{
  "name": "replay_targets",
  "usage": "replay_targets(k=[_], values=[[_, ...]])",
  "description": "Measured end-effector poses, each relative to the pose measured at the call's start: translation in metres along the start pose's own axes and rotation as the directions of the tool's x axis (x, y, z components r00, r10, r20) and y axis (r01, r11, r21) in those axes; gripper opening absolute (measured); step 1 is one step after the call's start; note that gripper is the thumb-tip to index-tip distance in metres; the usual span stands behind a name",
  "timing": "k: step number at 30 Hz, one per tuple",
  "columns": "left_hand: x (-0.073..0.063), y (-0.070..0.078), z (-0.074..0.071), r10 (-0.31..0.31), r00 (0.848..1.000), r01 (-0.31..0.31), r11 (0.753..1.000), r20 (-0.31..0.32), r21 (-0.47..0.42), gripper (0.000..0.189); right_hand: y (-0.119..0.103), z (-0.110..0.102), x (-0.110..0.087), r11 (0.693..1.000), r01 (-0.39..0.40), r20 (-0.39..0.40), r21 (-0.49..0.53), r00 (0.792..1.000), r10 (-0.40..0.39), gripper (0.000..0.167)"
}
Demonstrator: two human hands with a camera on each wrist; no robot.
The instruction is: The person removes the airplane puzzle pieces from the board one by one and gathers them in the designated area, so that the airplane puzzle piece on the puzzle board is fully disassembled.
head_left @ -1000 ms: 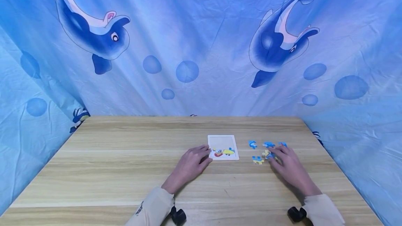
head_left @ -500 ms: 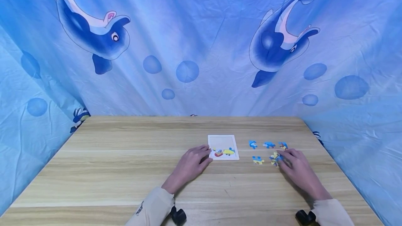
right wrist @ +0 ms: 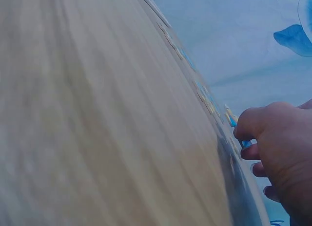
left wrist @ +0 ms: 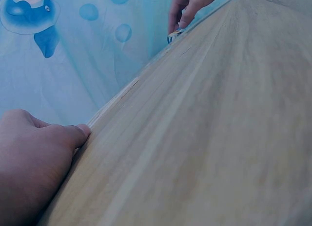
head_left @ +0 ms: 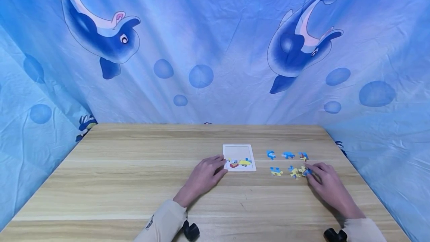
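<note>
In the head view, a white jigsaw frame (head_left: 253,157) lies mid-table, with joined pieces showing a cartoon airplane (head_left: 240,163) along its near side. My left hand (head_left: 204,175) rests at the frame's left edge, thumb by the near corner. My right hand (head_left: 330,188) pinches a yellow-and-blue puzzle piece (head_left: 303,170) between thumb and fingers. In the right wrist view the pinched puzzle piece (right wrist: 230,117) stands tilted at the fingertips, partly hidden by the hand. Just left of it lies another yellow-and-blue piece (head_left: 294,173); whether the two touch I cannot tell.
Several loose pieces lie right of the frame: a blue one (head_left: 271,155), another blue one (head_left: 288,155), a blue-and-red one (head_left: 303,156) and a blue-and-yellow one (head_left: 276,171). The wooden table (head_left: 134,160) meets a blue dolphin curtain (head_left: 215,47) behind.
My right hand has moved to the right with a pinched piece, and a yellow-and-blue piece now lies uncovered to its left. My left hand and the frame have stayed put.
</note>
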State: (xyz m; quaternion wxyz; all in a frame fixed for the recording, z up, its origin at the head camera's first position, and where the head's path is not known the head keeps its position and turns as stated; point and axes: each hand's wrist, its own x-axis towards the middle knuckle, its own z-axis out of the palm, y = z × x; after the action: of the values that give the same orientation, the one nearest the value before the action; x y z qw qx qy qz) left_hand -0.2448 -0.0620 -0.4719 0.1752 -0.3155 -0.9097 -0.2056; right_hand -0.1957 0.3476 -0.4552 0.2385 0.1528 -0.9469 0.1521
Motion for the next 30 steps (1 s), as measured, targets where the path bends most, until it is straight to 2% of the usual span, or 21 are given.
replay_targets(k=[18,30], values=[[0.001,0.001,-0.001,0.001,1.000,-0.001,1.000,0.002,-0.004,0.039,0.010,-0.005,-0.008,0.998,-0.063,0.059,-0.008,0.996,0.064,0.032],[0.001,0.001,-0.001,0.006,1.000,-0.006,1.000,-0.005,0.006,0.039,0.013,-0.004,-0.008,0.997,-0.078,0.066,-0.005,0.995,0.078,0.032]])
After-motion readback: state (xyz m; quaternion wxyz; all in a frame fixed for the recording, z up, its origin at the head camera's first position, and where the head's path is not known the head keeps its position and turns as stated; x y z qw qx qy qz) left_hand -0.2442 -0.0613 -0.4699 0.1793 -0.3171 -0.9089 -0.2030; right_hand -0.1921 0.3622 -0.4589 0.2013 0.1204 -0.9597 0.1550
